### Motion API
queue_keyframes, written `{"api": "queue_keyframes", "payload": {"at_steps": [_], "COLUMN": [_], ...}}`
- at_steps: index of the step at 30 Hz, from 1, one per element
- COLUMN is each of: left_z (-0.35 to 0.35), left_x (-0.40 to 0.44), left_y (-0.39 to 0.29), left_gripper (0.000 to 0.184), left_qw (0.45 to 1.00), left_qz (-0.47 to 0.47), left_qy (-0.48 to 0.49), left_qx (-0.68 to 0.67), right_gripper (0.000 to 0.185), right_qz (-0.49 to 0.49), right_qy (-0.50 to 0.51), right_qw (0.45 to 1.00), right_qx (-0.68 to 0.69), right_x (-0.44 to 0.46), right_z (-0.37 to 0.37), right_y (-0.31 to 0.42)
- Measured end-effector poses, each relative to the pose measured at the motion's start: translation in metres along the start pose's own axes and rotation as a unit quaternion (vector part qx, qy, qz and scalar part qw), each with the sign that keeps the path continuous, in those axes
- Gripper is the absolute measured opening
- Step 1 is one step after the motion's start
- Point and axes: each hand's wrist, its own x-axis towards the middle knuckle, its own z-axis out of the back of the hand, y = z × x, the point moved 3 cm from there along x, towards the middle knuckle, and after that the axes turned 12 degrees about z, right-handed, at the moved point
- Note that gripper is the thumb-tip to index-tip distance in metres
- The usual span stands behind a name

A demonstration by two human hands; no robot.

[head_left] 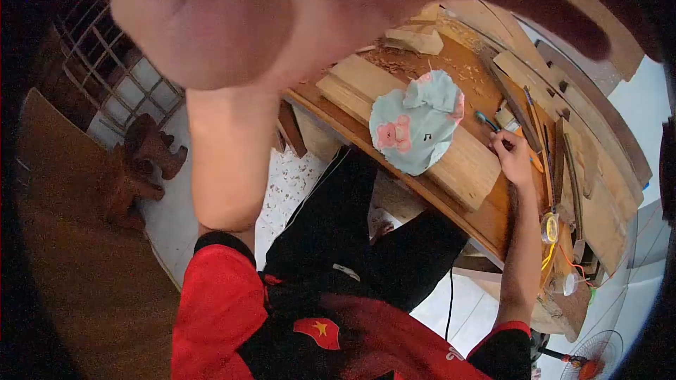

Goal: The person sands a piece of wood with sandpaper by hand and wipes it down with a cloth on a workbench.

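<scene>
My left hand looms very close to the camera across the top, palm and wrist blurred, with one finger stretched out to the right; I see nothing held in it. At the right of the workbench my right hand has its fingers curled on a thin teal-ended tool, perhaps a pen or brush; its exact kind is too small to tell. Left of that hand, a crumpled pale-green cloth with a pink bear print lies over a wooden board.
The brown workbench carries wood shavings and long wood strips along its far right side. A yellow tape roll lies near the right forearm. A carved wooden piece stands on the left. A fan is at lower right.
</scene>
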Motion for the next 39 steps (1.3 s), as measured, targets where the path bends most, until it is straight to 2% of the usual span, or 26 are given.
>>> {"api": "queue_keyframes", "payload": {"at_steps": [6,13,18,21,24,29,32,35,39], "left_z": [0.030,0.065,0.076,0.080,0.085,0.085,0.076,0.055,0.008], "left_x": [-0.001,-0.004,-0.007,-0.011,-0.009,-0.010,-0.020,-0.033,-0.065], "left_y": [-0.016,-0.047,-0.067,-0.078,-0.092,-0.125,-0.153,-0.190,-0.222], "left_gripper": [0.057,0.057,0.056,0.056,0.056,0.056,0.056,0.055,0.055], "left_qw": [1.000,0.997,0.996,0.995,0.994,0.992,0.988,0.977,0.935], "left_qz": [-0.015,-0.051,-0.066,-0.078,-0.087,-0.120,-0.150,-0.185,-0.214], "left_qy": [-0.019,-0.032,-0.034,-0.032,-0.028,-0.007,0.028,0.105,0.281], "left_qx": [0.016,0.038,0.049,0.051,0.055,0.048,0.032,0.006,-0.019], "right_gripper": [0.030,0.025,0.024,0.024,0.025,0.027,0.028,0.030,0.029], "right_qz": [0.013,-0.018,0.008,-0.012,0.001,0.021,0.019,0.024,0.002], "right_qy": [0.006,0.014,0.018,0.023,-0.004,0.003,0.003,0.001,0.003], "right_qw": [1.000,1.000,1.000,0.999,1.000,0.999,1.000,1.000,1.000], "right_qx": [-0.001,-0.001,-0.019,-0.045,0.005,-0.029,-0.023,-0.018,-0.015], "right_x": [-0.002,-0.001,0.001,0.001,-0.001,-0.003,0.003,0.000,-0.001], "right_z": [-0.001,0.000,0.000,0.001,-0.002,-0.001,-0.001,-0.001,-0.001], "right_y": [-0.010,-0.002,0.003,0.013,0.006,0.003,-0.004,-0.007,0.011]}}
